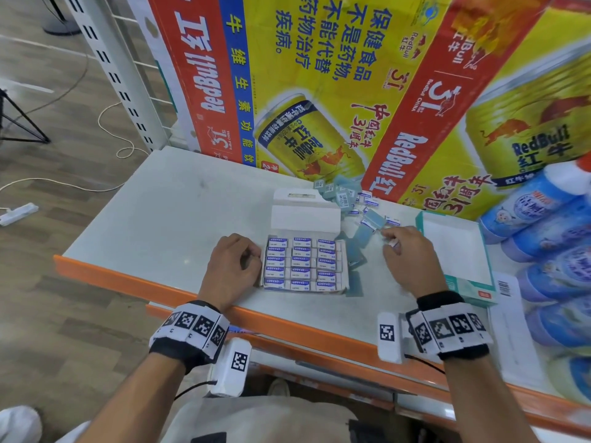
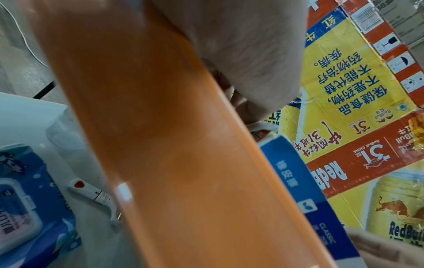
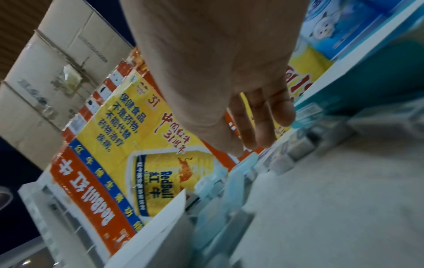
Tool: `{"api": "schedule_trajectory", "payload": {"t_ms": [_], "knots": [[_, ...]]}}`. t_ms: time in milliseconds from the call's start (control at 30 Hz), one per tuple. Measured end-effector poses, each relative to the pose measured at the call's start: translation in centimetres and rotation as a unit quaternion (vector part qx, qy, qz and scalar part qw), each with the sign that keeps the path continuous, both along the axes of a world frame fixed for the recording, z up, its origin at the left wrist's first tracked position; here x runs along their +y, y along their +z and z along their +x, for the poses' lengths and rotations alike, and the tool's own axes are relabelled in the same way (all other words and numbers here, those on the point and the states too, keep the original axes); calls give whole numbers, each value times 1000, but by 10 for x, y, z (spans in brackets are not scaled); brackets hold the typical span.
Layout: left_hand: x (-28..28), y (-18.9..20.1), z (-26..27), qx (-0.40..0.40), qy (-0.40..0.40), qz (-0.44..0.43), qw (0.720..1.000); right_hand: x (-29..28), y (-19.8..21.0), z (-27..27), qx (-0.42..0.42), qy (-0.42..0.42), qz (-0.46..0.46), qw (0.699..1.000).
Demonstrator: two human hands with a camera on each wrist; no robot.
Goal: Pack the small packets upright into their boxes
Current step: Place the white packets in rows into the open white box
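Observation:
An open white eraser box [image 1: 344, 266] lies on the pale shelf top [image 1: 160, 219], lid flap [image 1: 303, 215] folded back. Three columns of small white-and-purple eraser packets [image 1: 302, 263] stand in it. My left hand [image 1: 249, 260] has its fingers curled against the box's left wall and holds it; the left wrist view shows the box's blue side [image 2: 307, 195]. My right hand [image 1: 391, 236] is right of the box and pinches one small packet [image 1: 395, 243] at the fingertips. Loose packets [image 1: 351, 199] lie heaped behind it, also visible as loose packets [image 3: 236, 181] below the fingers.
An open teal box [image 1: 479, 282] lies to the right, nothing inside it. Red Bull cartons [image 1: 319, 75] wall off the back. Blue wipe packs [image 1: 543, 235] stack at far right. The orange shelf edge [image 1: 256, 318] runs along the front. A barcoded sheet [image 1: 508, 314] lies by it.

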State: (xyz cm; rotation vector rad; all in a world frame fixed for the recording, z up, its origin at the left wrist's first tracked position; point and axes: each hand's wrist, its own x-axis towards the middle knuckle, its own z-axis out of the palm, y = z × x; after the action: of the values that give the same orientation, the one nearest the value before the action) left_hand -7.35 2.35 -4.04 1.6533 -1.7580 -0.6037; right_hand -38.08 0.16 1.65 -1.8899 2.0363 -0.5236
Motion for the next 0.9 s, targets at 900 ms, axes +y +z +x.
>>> {"api": "schedule_trajectory", "payload": {"t_ms": [900], "knots": [[0,1,0,-6,1,4,1000,-3,5,13,-106,88,5,990]]}}
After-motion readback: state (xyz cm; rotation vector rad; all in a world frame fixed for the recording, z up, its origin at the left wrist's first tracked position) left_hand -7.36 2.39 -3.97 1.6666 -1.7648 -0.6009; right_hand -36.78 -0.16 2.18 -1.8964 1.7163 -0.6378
